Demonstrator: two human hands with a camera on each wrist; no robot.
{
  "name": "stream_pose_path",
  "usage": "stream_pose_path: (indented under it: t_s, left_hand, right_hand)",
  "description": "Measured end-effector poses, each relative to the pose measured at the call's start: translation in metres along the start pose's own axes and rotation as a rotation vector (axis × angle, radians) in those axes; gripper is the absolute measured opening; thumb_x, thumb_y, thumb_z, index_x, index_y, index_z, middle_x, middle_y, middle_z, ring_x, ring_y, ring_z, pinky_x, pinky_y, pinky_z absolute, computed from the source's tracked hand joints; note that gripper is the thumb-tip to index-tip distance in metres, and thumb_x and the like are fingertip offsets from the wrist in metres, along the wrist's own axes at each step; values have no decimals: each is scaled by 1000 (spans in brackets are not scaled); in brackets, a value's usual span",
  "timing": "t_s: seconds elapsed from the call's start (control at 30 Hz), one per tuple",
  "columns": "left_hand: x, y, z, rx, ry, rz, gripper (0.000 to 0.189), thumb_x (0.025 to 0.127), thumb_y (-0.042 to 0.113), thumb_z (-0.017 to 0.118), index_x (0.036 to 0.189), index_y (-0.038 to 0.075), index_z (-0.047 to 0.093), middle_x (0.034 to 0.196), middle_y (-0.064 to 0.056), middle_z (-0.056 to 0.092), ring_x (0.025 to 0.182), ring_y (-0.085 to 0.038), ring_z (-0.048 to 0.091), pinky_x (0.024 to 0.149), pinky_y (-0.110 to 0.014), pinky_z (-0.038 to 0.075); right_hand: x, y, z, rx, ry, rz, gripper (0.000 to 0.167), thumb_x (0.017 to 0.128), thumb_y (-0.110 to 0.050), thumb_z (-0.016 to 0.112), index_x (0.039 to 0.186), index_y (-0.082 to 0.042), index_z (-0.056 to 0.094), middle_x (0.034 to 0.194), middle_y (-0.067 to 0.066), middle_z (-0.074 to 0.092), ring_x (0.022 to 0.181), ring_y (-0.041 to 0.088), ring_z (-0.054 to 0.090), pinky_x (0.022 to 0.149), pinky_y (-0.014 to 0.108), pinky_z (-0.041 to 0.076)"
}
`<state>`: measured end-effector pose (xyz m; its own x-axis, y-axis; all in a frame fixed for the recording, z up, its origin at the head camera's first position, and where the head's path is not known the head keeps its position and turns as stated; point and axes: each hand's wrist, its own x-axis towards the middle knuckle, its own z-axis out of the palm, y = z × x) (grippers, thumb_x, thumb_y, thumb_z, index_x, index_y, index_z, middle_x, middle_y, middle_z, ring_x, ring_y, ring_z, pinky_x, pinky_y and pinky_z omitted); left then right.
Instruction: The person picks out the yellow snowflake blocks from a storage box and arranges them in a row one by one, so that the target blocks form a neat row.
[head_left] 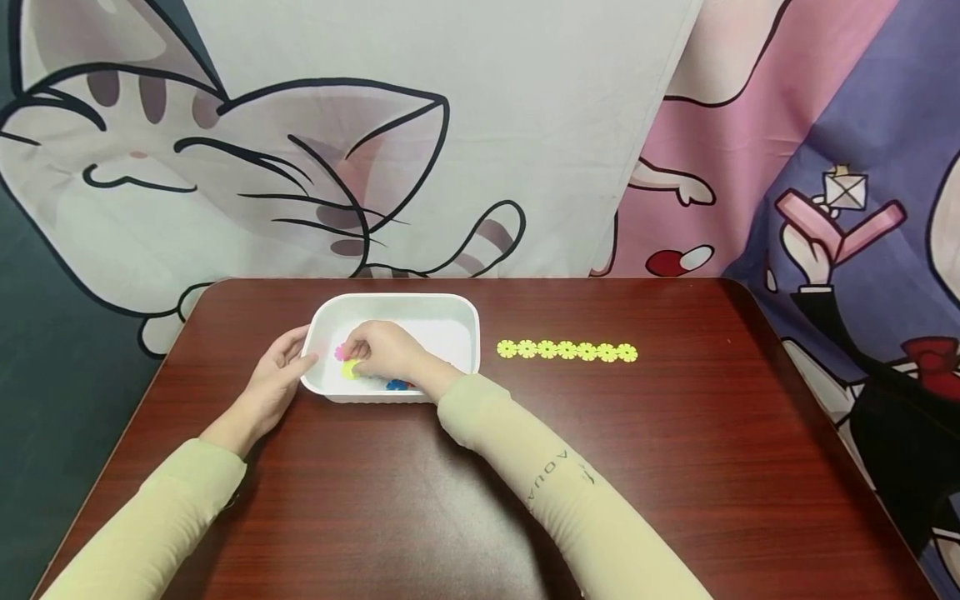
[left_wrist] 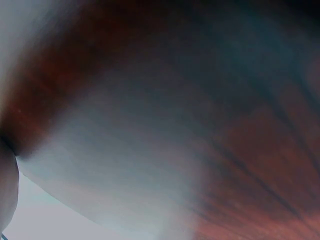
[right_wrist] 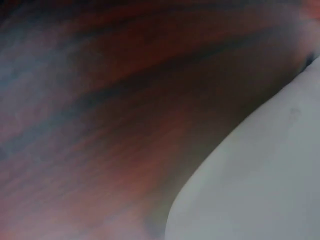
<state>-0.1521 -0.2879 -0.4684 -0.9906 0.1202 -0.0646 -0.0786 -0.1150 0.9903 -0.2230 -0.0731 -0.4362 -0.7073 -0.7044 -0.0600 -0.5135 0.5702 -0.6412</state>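
Note:
A white plastic tray [head_left: 442,312] sits at the back of the table, left of its middle. My left hand [head_left: 272,379] grips the left end, thumb over the rim. Inside the tray, my right hand [head_left: 386,350] reaches down with bent fingers and pinches a yellow flower-shaped piece [head_left: 349,369] between thumb and fingertips. A pink piece [head_left: 341,352] lies just beyond it. Under the right wrist is a blue piece [head_left: 396,385], with a bit of red showing beside it; the hand hides part of the tray floor. Both wrist views are blurred, showing pale tray surface and brown wood.
To the right of the tray, several yellow flower-shaped pieces [head_left: 567,350] lie in a straight row, edge to edge. The table [head_left: 675,467] is dark reddish-brown wood. A cartoon-printed cloth [head_left: 525,125] hangs behind its back edge.

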Motion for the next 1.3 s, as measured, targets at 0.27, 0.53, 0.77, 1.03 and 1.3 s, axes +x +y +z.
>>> stream_pose_path:
  t_s: [0.27,0.53,0.77,1.03,1.3]
  left_hand:
    - [1,1,0,-2,-3,0,37,107,2,56,140,17,49,134,18,55,122,13,56,101,-6,49]
    - [3,-3,1,-25,-1,9,37,107,0,55,140,17,49,135,17,56,123,11,56,101,-8,50]
    - [3,-1,0,-8,9,1,37,107,1,55,140,17,49,135,17,54,124,12,54,102,-7,48]
    - [4,-2,0,-8,21,-6,37,107,1,55,138,19,51,134,17,55,124,8,54,101,-8,49]
    - [3,-4,-1,-14,9,11,36,107,1,56,134,24,54,133,18,57,124,8,55,102,-8,49]
  right_hand:
    - [2,3,2,8,-25,-10,27,92,-11,83,119,-12,78,110,1,77,98,9,64,85,9,47]
    - [4,8,5,-17,-31,-3,28,92,-11,83,119,-12,78,111,1,76,99,10,64,89,11,48]
    - [4,8,5,-61,-42,-14,26,93,-12,82,119,-13,77,114,2,74,103,12,64,93,13,48]
    - [6,8,6,-74,-53,-14,25,94,-13,82,118,-12,77,110,1,74,98,10,62,90,13,48]
    - [7,5,8,-125,-66,-29,26,94,-19,83,117,-11,75,107,1,73,97,10,61,90,14,48]
